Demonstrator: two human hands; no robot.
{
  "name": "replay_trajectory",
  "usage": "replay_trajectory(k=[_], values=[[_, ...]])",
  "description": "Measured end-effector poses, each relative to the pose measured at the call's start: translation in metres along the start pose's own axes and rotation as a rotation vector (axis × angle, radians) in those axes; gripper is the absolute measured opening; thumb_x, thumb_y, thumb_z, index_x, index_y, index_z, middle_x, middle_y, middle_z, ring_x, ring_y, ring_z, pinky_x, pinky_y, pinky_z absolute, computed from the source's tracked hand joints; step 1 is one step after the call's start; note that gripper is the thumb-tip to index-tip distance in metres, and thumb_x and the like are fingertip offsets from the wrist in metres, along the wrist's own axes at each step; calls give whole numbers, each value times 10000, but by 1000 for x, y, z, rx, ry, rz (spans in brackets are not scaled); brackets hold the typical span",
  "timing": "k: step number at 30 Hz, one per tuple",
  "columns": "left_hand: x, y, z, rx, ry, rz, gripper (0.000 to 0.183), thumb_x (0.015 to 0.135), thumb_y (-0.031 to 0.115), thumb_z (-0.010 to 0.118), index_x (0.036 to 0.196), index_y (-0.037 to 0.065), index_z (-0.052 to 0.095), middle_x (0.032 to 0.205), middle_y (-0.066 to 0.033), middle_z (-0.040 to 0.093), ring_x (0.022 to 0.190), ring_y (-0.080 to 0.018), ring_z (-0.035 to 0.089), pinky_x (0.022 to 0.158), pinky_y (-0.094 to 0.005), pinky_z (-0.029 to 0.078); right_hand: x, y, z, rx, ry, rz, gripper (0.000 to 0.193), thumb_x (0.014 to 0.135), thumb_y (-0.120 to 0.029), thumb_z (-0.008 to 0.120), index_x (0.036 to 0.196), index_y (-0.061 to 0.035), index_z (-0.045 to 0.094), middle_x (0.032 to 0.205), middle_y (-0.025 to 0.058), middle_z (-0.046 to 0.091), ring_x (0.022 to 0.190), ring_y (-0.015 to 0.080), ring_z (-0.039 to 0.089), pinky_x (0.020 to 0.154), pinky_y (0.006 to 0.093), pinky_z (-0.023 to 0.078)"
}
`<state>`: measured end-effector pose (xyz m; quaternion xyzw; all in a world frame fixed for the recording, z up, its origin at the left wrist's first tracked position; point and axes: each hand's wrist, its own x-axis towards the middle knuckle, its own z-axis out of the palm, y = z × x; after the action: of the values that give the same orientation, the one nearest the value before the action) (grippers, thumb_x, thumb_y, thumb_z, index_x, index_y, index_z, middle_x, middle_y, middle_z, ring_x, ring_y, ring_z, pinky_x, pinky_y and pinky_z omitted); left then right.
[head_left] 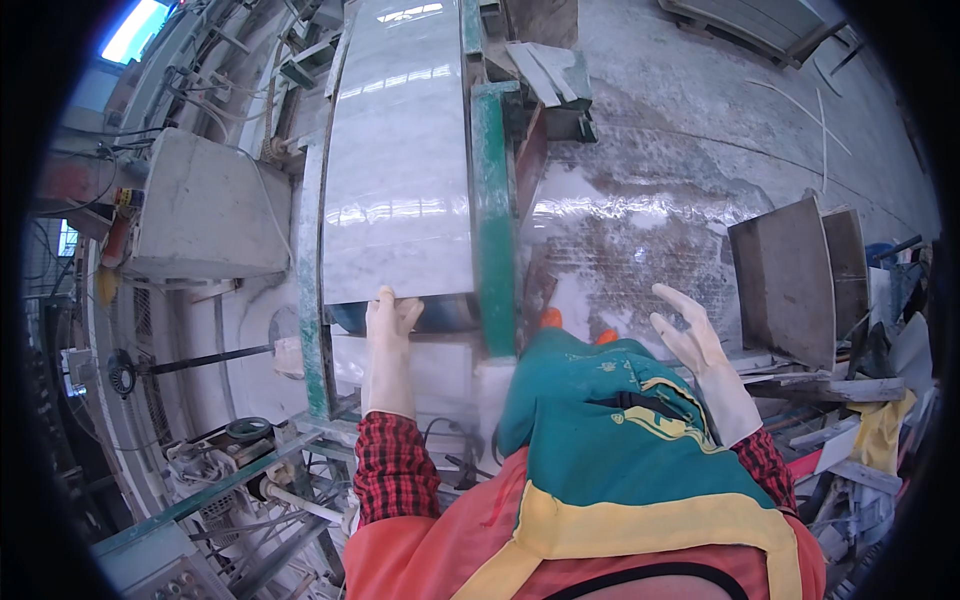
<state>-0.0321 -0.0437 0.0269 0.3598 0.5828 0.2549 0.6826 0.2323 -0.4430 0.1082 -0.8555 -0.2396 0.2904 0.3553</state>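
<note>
A long, glossy, pale grey-white stone slab (400,180) lies flat on a conveyor between green side rails. My left hand (391,325), in a cream glove, is at the slab's near edge, with its fingertips on the edge and the fingers bent round it; part of the grip is hidden. Just under that edge, a dark roller (445,313) shows. Off to the right, my right hand (693,335), also gloved, hangs in the air beside my green apron (640,420), its fingers apart and nothing in them.
A green rail (494,220) runs along the slab's right side. A grey block-shaped housing (215,205) stands to the left, near cables and machine frames. At right, brown panels (785,280) lean upright above scrap pieces. The floor (640,260) is wet.
</note>
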Motion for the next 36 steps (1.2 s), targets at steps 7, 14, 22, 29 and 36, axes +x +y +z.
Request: replay_trajectory(k=[7,14,22,29,36], values=[[20,14,-14,328,-29,-156,480,1002,382,521,1059,-90,586,922,-196,652,775,-275,664,690,-367,610,-5,18,1,-10,33,0,485,841,-170,678,1310,-68,607,1341,174,593,1292,303,517,1108,368,374],[4,49,-11,974,-29,-92,515,987,468,517,932,-35,613,693,-112,639,536,-209,603,526,-315,548,-22,70,-14,40,183,62,487,812,-178,688,1265,-13,622,1306,188,616,1260,308,553,1089,361,403],[-66,45,89,918,-526,-24,388,1012,375,512,956,10,632,708,-80,649,564,-156,627,551,-277,560,-115,238,-102,-52,791,235,483,832,-129,691,1283,16,596,1294,184,618,1238,273,561,1080,356,397],[-39,-35,121,938,-566,-47,382,1012,374,504,914,13,584,723,-115,641,552,-215,610,534,-330,539,-261,300,-181,-738,1081,697,478,934,-306,575,1315,-19,548,1291,216,580,1217,369,530,1042,420,415],[-29,-48,132,1015,-478,0,383,1033,345,429,862,20,537,690,-121,609,523,-245,588,482,-360,517,-362,411,-164,-768,1129,884,584,997,-387,462,1400,34,435,1399,267,481,1286,405,464,1104,446,351]])
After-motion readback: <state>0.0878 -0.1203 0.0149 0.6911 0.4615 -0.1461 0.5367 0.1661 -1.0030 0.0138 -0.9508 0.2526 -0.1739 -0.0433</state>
